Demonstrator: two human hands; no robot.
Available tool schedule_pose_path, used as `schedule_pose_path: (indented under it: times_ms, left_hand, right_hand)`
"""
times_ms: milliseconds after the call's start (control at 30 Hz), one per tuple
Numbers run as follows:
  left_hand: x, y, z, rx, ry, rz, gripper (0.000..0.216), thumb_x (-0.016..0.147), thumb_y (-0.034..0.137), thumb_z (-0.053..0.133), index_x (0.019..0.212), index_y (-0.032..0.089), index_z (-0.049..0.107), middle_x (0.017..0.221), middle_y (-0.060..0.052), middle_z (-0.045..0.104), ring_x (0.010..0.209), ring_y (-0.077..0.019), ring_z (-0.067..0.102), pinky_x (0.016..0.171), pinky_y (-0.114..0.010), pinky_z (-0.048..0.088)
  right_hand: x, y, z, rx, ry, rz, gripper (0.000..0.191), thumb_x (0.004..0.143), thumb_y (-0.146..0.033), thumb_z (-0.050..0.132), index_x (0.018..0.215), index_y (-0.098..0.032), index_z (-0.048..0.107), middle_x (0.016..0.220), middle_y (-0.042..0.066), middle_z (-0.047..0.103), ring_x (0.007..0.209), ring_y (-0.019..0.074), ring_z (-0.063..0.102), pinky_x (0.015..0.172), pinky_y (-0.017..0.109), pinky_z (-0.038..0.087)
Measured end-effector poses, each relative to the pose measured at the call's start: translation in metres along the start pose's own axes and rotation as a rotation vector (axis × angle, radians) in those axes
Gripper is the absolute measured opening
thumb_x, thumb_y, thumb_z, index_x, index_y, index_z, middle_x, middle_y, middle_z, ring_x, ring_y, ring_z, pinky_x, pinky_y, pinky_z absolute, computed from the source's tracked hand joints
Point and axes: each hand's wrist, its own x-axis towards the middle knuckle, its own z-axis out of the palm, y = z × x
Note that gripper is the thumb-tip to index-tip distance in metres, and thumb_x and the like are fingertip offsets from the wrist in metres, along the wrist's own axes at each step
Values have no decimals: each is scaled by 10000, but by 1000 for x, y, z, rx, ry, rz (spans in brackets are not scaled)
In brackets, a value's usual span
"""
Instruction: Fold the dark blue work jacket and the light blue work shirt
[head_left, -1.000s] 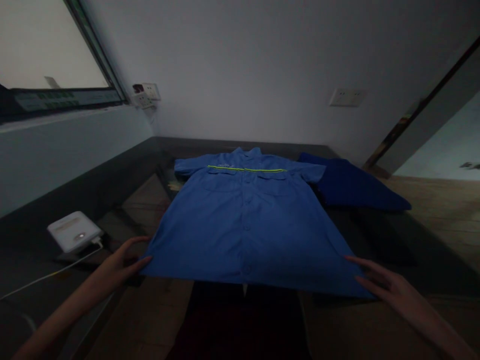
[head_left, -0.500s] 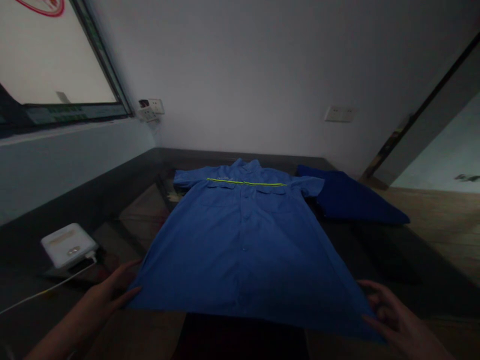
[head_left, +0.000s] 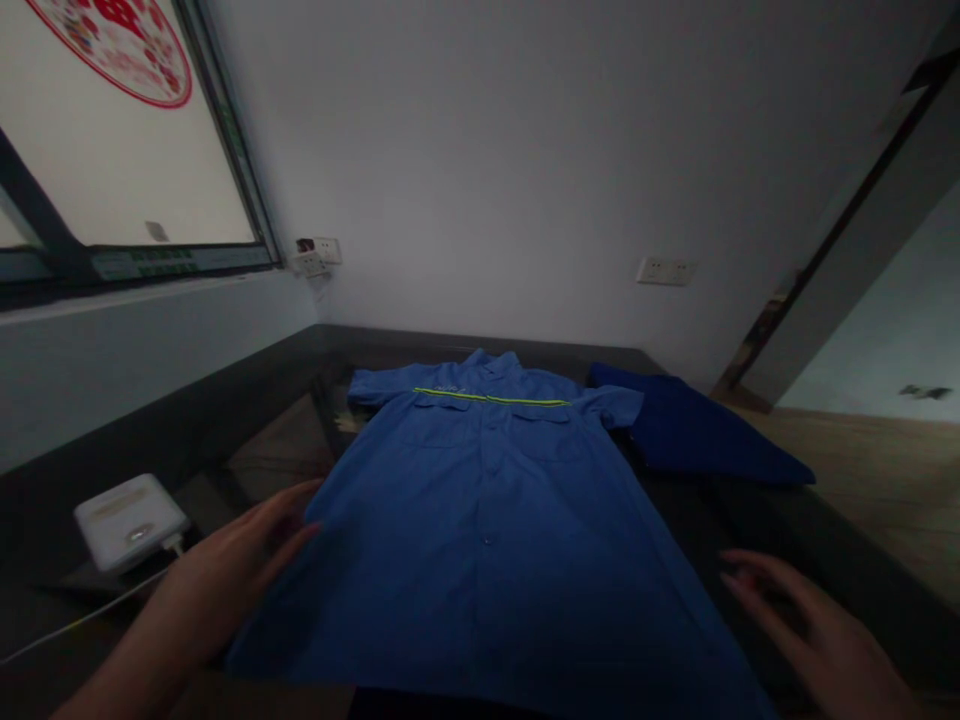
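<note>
A blue short-sleeved shirt lies front up and spread out, its collar toward the wall. It has a buttoned front, two chest pockets and a yellow-green stripe across the chest. At its left side edge is my left hand, thumb and fingers apart, with the thumb tip over the cloth; no firm grip shows. My right hand hovers just off the right side edge, fingers curved, a gap between thumb and forefinger, nothing seen between them. The near hem runs toward the bottom of the view.
A folded dark blue cloth lies on the dark table beyond the right sleeve. To the left sits a white box-shaped device with a white cable. Wall sockets and a window are behind.
My left hand has left the near left corner of the hem and moved up along the side edge. My right hand has let go of the right corner. The view has tilted up slightly.
</note>
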Motion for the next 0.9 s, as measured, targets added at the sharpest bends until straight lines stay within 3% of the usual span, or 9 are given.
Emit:
schedule_pose_path:
  times_ms: [33,167,233,300,400,533,900]
  left_hand:
    - [7,21,6,-25,-49,70,396,864,493,449,1220,354,552,977,47,699,867,-190,669,808,-323,524]
    - [30,92,52,-132,-412,669,351,921,356,453,1258,291,525,1198,-36,609,1077,-183,588,941,-327,470]
    - [37,108,76,-108,-485,876,404,902,389,502,1294,290,503,1311,-59,541,1211,-228,501,1031,-396,400]
    - [42,110,96,-62,-527,994,491,886,440,518,1352,304,448,1416,-70,450,1315,-281,390,1095,-496,292]
    - [43,96,112,-25,-583,1032,588,890,485,487,1433,342,312,1518,-49,295,1388,-310,257,1118,-565,188]
    - [37,83,116,-18,-626,999,630,910,490,441,1470,365,181,1556,-21,174,1415,-299,176,1129,-565,148]
    - [5,81,102,-3,-646,1017,731,875,517,494,1482,350,122,1560,-34,116,1413,-313,170,1131,-578,118]
  right_hand:
    - [11,-16,5,-2,1,-59,441,765,-598,536,992,-239,655,960,94,687,856,249,670,704,327,558]
    - [56,-67,44,-57,-161,-330,408,869,-548,445,1059,-247,646,1164,93,623,1078,249,592,963,410,464]
    - [73,-74,68,-129,-269,-427,443,889,-540,426,1155,-242,621,1267,96,572,1187,249,524,1041,428,393]
    - [85,-69,87,-223,-383,-482,510,888,-561,424,1249,-235,576,1356,101,512,1265,258,455,1081,448,340]
    - [89,-48,104,-332,-473,-500,591,882,-608,398,1347,-255,494,1452,89,413,1350,274,341,1119,502,247]
    - [81,-25,108,-343,-469,-475,571,916,-596,315,1403,-313,399,1503,36,325,1389,252,264,1134,523,186]
    - [46,-23,99,-334,-458,-485,532,921,-562,352,1404,-341,381,1499,26,323,1390,245,257,1130,547,183]
